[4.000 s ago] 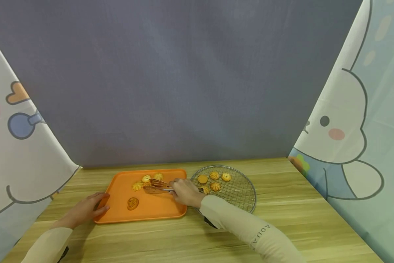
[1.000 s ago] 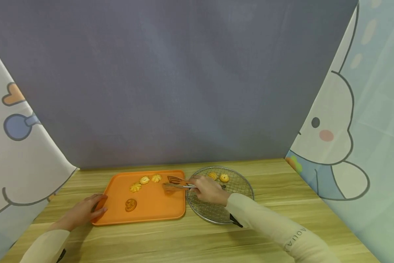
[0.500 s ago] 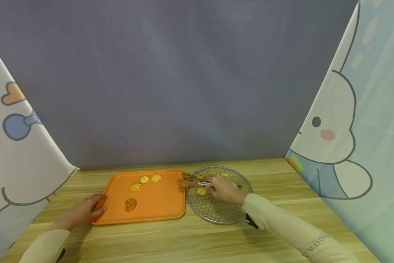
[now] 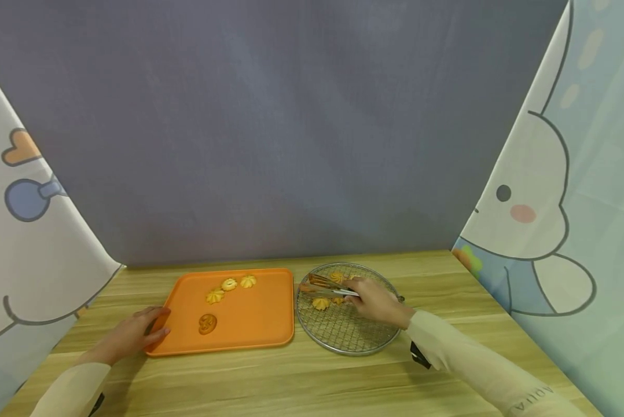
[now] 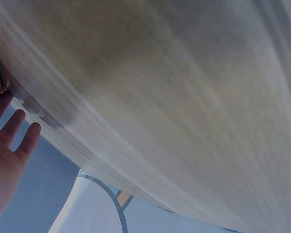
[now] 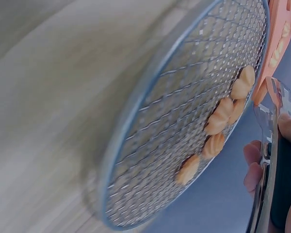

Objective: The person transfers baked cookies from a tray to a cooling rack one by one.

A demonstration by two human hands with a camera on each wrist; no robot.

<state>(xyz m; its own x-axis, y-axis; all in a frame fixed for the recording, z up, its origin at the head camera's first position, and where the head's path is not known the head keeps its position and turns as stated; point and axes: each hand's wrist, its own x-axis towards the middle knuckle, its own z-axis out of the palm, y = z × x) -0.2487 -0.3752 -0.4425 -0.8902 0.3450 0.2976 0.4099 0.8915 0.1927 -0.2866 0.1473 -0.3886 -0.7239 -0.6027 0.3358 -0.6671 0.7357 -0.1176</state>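
My right hand grips a pair of tongs over the back left of a round wire rack. The tongs' ends are see-through, tinted orange-brown, and stand apart; they overlap part of the rack in the head view. Several yellow piped cookies lie on the rack, one a fluted cookie close by the tongs; the hand partly hides others. At the left, my left hand touches the edge of an orange tray, its fingers fairly straight in the left wrist view.
On the tray, a few yellow cookies lie toward the back, with a brown heart-shaped cookie nearer the front. Tray and rack stand side by side on a wood-grain table. A grey curtain closes off the back.
My right hand has moved the tongs rightward, from over the tray to over the rack. My left hand keeps its place at the tray's edge, and the cookies on the tray lie as before.
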